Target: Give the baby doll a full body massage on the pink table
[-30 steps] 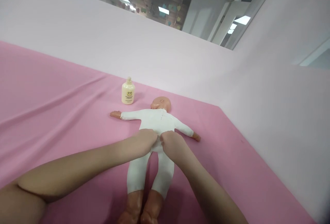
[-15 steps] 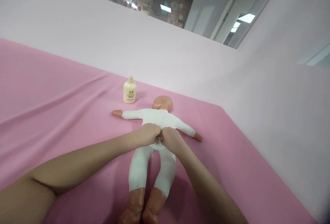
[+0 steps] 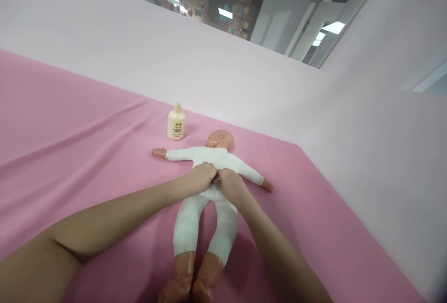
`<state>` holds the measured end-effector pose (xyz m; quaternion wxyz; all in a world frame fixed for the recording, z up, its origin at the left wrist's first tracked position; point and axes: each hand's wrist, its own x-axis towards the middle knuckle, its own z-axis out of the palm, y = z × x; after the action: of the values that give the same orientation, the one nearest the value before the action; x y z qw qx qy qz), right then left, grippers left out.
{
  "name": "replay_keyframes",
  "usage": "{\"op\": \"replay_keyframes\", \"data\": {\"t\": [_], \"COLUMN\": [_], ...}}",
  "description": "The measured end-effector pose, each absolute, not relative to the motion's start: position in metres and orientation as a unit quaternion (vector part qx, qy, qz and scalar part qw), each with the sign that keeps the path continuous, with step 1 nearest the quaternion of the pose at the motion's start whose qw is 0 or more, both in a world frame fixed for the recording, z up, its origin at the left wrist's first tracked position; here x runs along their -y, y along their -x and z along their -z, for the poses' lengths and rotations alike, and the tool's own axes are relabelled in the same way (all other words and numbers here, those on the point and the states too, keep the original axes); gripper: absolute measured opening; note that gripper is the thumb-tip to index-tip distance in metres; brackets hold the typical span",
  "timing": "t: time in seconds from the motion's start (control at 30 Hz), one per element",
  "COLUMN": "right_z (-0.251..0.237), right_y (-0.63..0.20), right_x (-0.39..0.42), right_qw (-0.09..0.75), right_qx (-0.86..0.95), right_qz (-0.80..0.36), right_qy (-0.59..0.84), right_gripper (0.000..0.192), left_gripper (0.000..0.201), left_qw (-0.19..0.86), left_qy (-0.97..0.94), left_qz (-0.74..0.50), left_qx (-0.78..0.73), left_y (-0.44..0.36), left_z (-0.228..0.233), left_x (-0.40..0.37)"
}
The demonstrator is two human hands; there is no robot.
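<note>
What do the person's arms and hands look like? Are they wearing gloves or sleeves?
No gloves and no sleeves. The left hand and right hand are bare, and both forearms are bare all the way to the bottom edge of the picture. No watch, bracelet or ring shows. The fingers are curled in, so nails cannot be seen.

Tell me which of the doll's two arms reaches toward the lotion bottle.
The arm stretched to the picture's left: its bare hand ends just below the cream lotion bottle. The other arm slants toward the pale wall, away from it.
</note>
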<state>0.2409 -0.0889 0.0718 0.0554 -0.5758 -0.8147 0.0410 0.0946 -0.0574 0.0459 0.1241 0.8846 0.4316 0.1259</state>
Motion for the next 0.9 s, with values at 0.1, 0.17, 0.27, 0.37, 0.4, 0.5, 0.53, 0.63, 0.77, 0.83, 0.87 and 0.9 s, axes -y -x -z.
{"op": "replay_keyframes", "data": {"t": [0.1,0.17,0.27,0.37,0.4,0.5,0.53,0.63,0.77,0.83,0.87,0.9], "right_z": [-0.071,-0.069,-0.064,-0.058,-0.056,-0.052,-0.051,-0.048,-0.044,-0.042,-0.04,-0.038], "right_y": [-0.239,-0.24,-0.242,-0.244,-0.245,-0.248,-0.249,-0.253,-0.259,-0.263,-0.264,-0.265], "right_x": [0.087,0.084,0.077,0.071,0.069,0.063,0.061,0.056,0.05,0.045,0.043,0.041], "right_qw": [0.028,0.022,0.032,0.059,0.068,0.08,0.082,0.107,0.167,0.182,0.19,0.199], "right_qx": [0.815,0.816,0.815,0.806,0.803,0.806,0.809,0.817,0.815,0.822,0.825,0.825], "right_qz": [-0.001,-0.011,-0.021,-0.013,-0.012,-0.015,-0.017,-0.012,-0.009,-0.035,-0.047,-0.056], "right_qy": [0.579,0.577,0.578,0.589,0.592,0.587,0.581,0.567,0.555,0.538,0.531,0.526], "right_gripper": [0.027,0.029,0.03,0.032,0.032,0.03,0.03,0.031,0.023,0.019,0.019,0.02], "left_gripper": [0.028,0.031,0.028,0.029,0.031,0.035,0.034,0.033,0.024,0.021,0.021,0.023], "left_qw": [0.073,0.076,0.103,0.129,0.129,0.104,0.09,0.048,0.059,0.081,0.087,0.089], "left_qy": [-0.881,-0.88,-0.872,-0.861,-0.861,-0.87,-0.873,-0.876,-0.885,-0.883,-0.879,-0.875], "left_qz": [-0.12,-0.131,-0.167,-0.198,-0.204,-0.206,-0.206,-0.21,-0.231,-0.237,-0.241,-0.245], "left_qx": [-0.452,-0.45,-0.448,-0.451,-0.448,-0.436,-0.433,-0.432,-0.4,-0.396,-0.402,-0.408], "left_y": [-0.096,-0.095,-0.093,-0.091,-0.091,-0.09,-0.09,-0.09,-0.085,-0.083,-0.082,-0.081], "left_z": [-0.048,-0.048,-0.041,-0.033,-0.031,-0.029,-0.029,-0.031,-0.027,-0.023,-0.02,-0.018], "left_x": [0.061,0.062,0.054,0.042,0.038,0.033,0.033,0.034,0.026,0.018,0.015,0.012]}}
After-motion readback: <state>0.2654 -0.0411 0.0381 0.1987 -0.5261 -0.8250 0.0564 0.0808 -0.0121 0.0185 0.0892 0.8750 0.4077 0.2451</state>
